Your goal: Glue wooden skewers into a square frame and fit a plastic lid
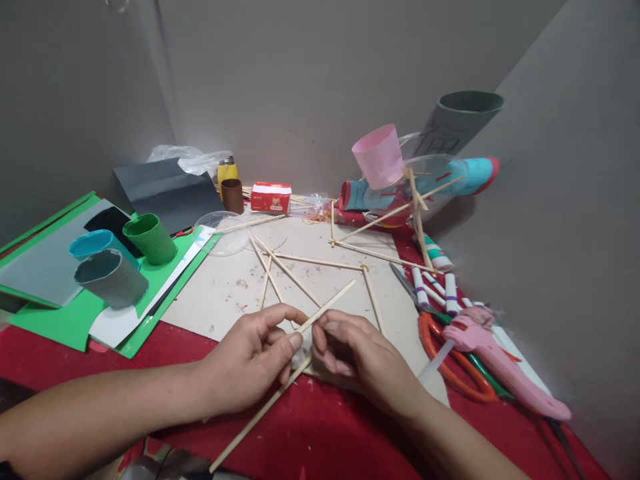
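Note:
Near the front of the pale board, my left hand (pixel 257 350) pinches a thin wooden stick (pixel 336 298) between thumb and fingers. My right hand (pixel 363 343) is closed at the same stick, its fingertips close to the left ones. A second wooden stick (pixel 257 417) slants from beneath my hands down toward the front left; its upper end is partly hidden by the fingers. Just beyond, a joined stick frame (pixel 315 262) lies on the board. Another frame of sticks (pixel 373 252) stands behind it, bound at its corners.
Green, grey and blue paper cups sit on green sheets (pixel 60 327) at left. A pink hot glue gun (pixel 500 360), orange-handled scissors (pixel 430 333) and markers (pixel 451 293) crowd the right. At the back are a red box (pixel 271 198), a pink paper cup (pixel 379 157) and a grey tube (pixel 455 127).

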The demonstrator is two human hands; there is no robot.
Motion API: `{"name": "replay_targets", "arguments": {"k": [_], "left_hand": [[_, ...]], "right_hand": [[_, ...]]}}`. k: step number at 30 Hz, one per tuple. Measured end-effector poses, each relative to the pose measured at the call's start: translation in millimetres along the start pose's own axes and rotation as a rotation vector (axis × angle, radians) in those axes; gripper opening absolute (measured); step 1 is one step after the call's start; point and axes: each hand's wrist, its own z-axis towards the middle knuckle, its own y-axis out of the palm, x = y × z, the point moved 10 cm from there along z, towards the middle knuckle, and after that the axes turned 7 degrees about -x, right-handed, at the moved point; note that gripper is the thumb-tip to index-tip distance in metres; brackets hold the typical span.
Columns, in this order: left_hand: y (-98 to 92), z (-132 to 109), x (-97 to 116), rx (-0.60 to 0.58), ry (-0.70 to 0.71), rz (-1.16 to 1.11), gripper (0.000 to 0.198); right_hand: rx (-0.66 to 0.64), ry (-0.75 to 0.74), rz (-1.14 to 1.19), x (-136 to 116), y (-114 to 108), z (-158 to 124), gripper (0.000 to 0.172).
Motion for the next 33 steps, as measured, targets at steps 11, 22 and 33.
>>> {"name": "replay_targets", "arguments": {"k": [11, 22, 33], "left_hand": [[-4.7, -1.6, 12.5, 0.083, 0.155, 0.36, 0.027], [-6.0, -4.2, 19.4, 0.12, 0.211, 0.329, 0.027], [5.8, 5.4, -12.6, -0.081, -0.071, -0.291, 0.034]], "right_hand": [[-0.063, -0.012, -0.055, 4.0, 7.5, 2.4, 0.04], [-0.063, -0.088, -0.335, -11.4, 5.1, -2.4, 0.044], [0.088, -0.106, -0.379, -5.9, -5.7, -2.8, 0.035]]}}
